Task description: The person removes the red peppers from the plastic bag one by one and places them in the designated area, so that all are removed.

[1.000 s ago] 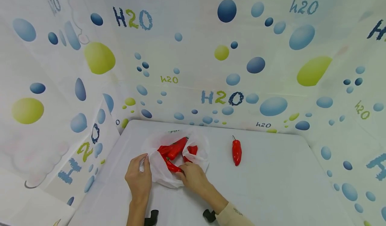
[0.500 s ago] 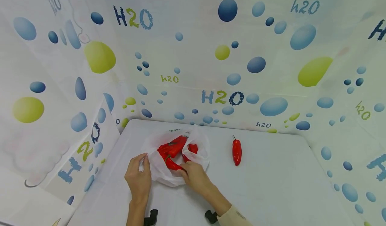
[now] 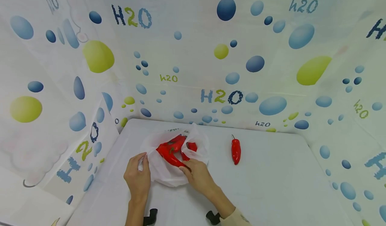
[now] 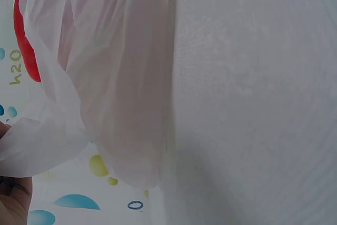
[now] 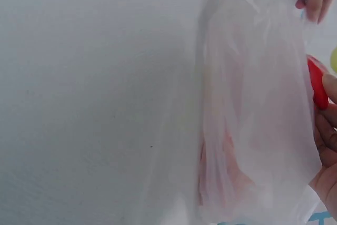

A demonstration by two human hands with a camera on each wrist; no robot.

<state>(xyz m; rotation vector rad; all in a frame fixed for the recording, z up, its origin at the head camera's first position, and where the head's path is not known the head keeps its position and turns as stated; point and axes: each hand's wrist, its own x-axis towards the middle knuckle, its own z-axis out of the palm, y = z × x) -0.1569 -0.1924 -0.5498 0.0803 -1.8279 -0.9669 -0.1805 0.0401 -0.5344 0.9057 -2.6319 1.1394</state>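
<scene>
A white plastic bag (image 3: 169, 176) lies open on the table with several red peppers (image 3: 178, 142) inside. My left hand (image 3: 138, 177) pinches the bag's left edge; the left wrist view shows the film (image 4: 42, 148) between thumb and fingers. At the bag's right side my right hand (image 3: 199, 177) pinches the tip of one red pepper (image 3: 170, 157), whose stem end points up and left. In the right wrist view that pepper (image 5: 317, 80) shows at the bag's rim beside the thumb. A single red pepper (image 3: 236, 151) lies apart, right of the bag, stem away from me.
The white table (image 3: 271, 179) reaches back to a wall covering (image 3: 193, 51) printed with blue and green drops. Two black objects (image 3: 150, 216) show by the wrists at the near side; what they are I cannot tell.
The pepper in my right hand has come up slightly and to the right, now lying over the others in the bag. My left hand stays at the bag's edge.
</scene>
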